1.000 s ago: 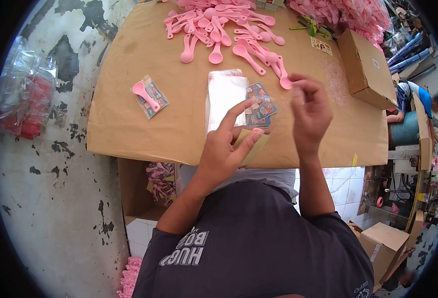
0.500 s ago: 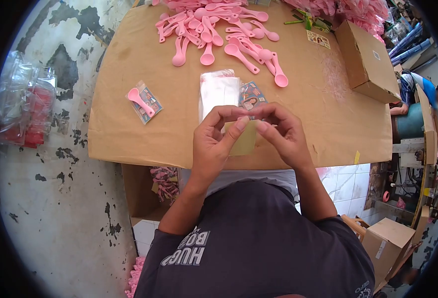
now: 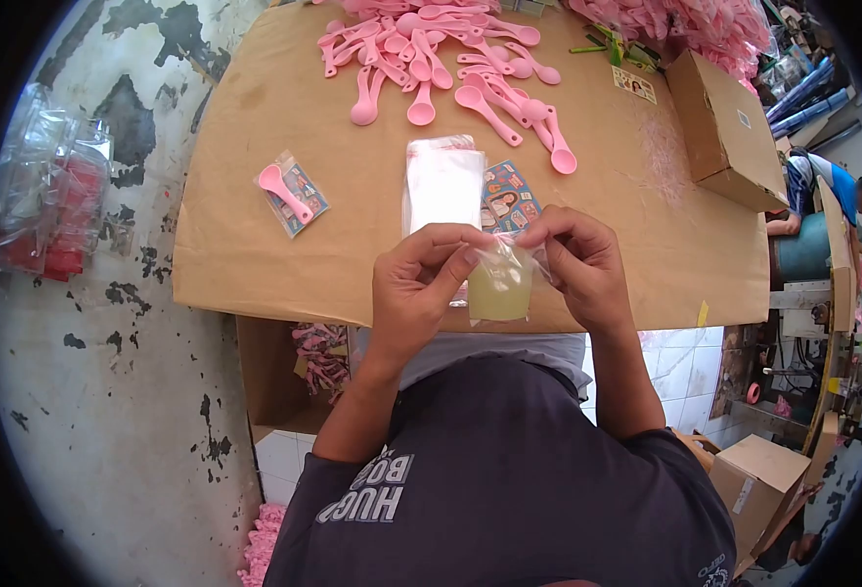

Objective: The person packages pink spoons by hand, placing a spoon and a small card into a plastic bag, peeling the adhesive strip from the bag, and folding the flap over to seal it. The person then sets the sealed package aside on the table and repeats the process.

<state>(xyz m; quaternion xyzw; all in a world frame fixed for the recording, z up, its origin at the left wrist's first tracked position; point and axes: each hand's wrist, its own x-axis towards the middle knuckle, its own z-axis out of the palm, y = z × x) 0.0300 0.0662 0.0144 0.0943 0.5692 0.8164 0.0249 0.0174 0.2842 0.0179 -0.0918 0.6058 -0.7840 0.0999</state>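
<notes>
My left hand and my right hand pinch the top corners of a small clear plastic bag, one on each side, near the table's front edge. Inside it sits a plain yellow-green card. Just beyond my fingers lies a stack of clear plastic bags, with blue printed cards to its right. Off to the left, a pink measuring spoon rests with a printed card in a clear bag. Fingertips and the bag's mouth partly hide each other.
Pink measuring spoons are heaped at the table's far side. A cardboard box stands at the right, near green-handled tools and a large pink bagged pile. Another person is at the far right.
My hands have moved apart a little, the right one rightward. The bag's upper part now shows, stretched between them, with the card hanging lower in it. The view has shifted slightly.
</notes>
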